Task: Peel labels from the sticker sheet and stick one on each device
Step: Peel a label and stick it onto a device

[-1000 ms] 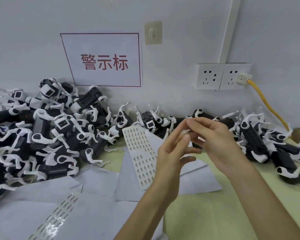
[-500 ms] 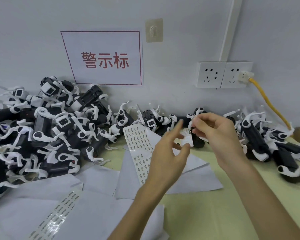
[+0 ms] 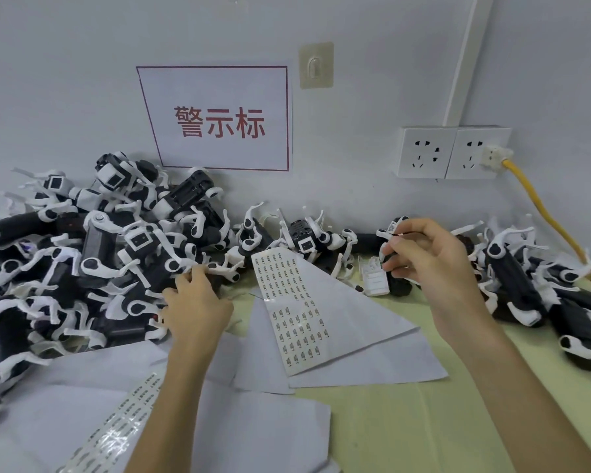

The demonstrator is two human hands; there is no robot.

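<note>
My left hand (image 3: pixel 197 303) has swung to 9 o'clock onto the device pile (image 3: pixel 82 261), grip unclear; my right hand (image 3: pixel 423 257) grasps 1 device (image 3: pixel 393 225), seemingly labelled, so the next unit is due.

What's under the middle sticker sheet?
White paper under the sticker sheet, over the green table. Its top end reaches the devices; whether it rests on one is unclear. Anything directly beneath the sheet is covered.

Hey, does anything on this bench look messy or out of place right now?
Nothing looks damaged. The devices lie in tangled heaps against the wall, and the sticker sheet sits askew, its top end curling up off the loose papers.
</note>
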